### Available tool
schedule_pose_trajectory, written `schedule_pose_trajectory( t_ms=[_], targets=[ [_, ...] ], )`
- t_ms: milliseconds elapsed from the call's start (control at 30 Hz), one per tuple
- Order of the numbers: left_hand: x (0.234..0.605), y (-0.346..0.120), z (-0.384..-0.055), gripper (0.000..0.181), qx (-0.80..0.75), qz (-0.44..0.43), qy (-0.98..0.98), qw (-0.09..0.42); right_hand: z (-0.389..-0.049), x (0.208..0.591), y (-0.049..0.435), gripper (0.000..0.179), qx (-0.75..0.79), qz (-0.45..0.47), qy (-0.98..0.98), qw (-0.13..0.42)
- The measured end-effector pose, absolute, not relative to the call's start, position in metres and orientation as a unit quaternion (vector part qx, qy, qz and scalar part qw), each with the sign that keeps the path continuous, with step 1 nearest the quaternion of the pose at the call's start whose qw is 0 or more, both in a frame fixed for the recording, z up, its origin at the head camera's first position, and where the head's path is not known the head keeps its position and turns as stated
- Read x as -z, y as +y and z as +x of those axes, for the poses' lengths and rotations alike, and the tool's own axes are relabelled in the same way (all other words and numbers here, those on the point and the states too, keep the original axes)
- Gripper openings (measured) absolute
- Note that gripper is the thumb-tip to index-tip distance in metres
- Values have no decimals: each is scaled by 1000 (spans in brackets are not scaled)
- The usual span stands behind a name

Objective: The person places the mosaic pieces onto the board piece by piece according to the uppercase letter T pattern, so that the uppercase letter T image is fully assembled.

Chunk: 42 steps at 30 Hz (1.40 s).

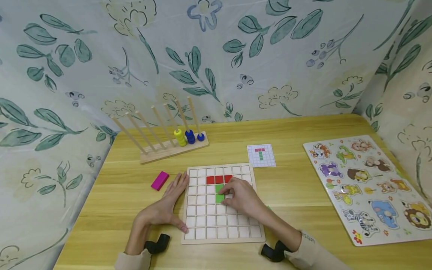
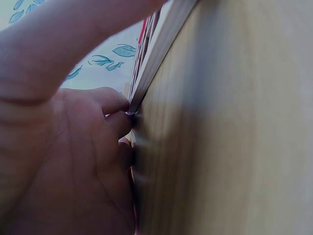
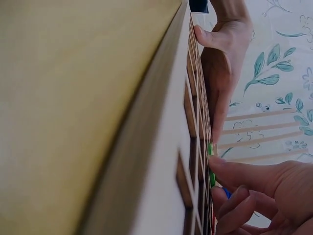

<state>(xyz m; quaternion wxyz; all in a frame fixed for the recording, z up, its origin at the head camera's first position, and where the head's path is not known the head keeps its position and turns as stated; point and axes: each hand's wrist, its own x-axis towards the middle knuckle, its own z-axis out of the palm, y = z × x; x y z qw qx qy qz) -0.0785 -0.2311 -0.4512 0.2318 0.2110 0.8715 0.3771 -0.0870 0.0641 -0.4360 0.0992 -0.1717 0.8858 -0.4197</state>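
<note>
A wooden grid board [image 1: 206, 222] lies on the table with three red square tiles [image 1: 219, 179] in a row and two green square tiles below the middle one. My right hand [image 1: 243, 197] is over the board, its thumb and index finger pinching the lower green tile [image 1: 219, 198]. In the right wrist view, the thumb tip is against a green tile's edge [image 3: 212, 178]. My left hand [image 1: 162, 210] rests at the board's left edge, fingers extended along it and thumb near the lower left corner. The left wrist view shows its palm [image 2: 73, 161] beside the board's side.
A pattern card [image 1: 261, 155] with a red-and-green T lies behind the board. A peg abacus [image 1: 173, 150] with yellow and blue beads stands back left. A magenta block [image 1: 160, 180] lies by the left fingers. An animal puzzle [image 1: 368, 187] lies right. Something green [image 1: 269, 207] peeks past the right forearm.
</note>
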Motion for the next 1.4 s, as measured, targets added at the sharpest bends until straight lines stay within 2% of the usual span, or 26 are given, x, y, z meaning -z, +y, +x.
schedule_pose_trajectory(
  t_ms=[333, 700, 867, 1033, 1400],
  targets=[
    [451, -230, -78, 155, -378, 208, 872, 232, -86, 431, 74, 22, 413, -181, 885, 113],
    [451, -233, -77, 153, -377, 206, 873, 232, -70, 421, 172, 31, 415, -146, 892, 104],
    [451, -231, -78, 153, -379, 207, 871, 232, -61, 427, 202, 41, 426, -140, 882, 143],
    [452, -231, -77, 153, -380, 211, 871, 228, -56, 431, 209, 47, 454, -143, 860, 182],
    [453, -232, -77, 152, -378, 213, 872, 229, -54, 438, 205, 42, 443, -142, 867, 178]
  ],
)
